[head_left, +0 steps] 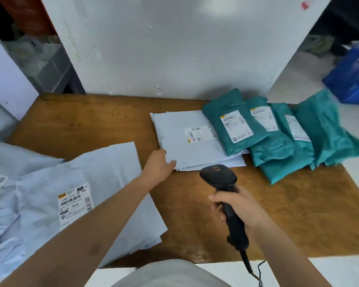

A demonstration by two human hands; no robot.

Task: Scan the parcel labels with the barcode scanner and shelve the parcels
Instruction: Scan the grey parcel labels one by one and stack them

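Grips the scanner (219, 177) in the right hand (241, 206), with the fingers clamped tight round the black handle. Holds it above the table (91, 125), with the head pointing forward and tilted down, near the front edge of the grey parcel (187, 146) but apart from it. Trails a thin cable (250, 266) from the bottom of the handle back toward the body.

Reaches forward with the left hand (159, 164) to the near left corner of the grey parcel. Holds that corner, with the thumb curled onto the front edge. Cannot tell exactly how the other fingertips lie, because of the parcel edge.

Grey parcel: flat near the middle of the table, with a white label (201, 133) facing up, on top of at least one more grey bag.

Just right of it, four green parcels (278, 146) in one row, overlapping like tiles, with the leftmost over the right edge of the grey parcel. White labels visible on three of them.

At the left end of the table, a pile (39, 162) of grey bags, partly under the left forearm, with a printed label on the top one.

Behind the table, a white panel (174, 48). Far right, lower than the table, a blue crate (352, 79).
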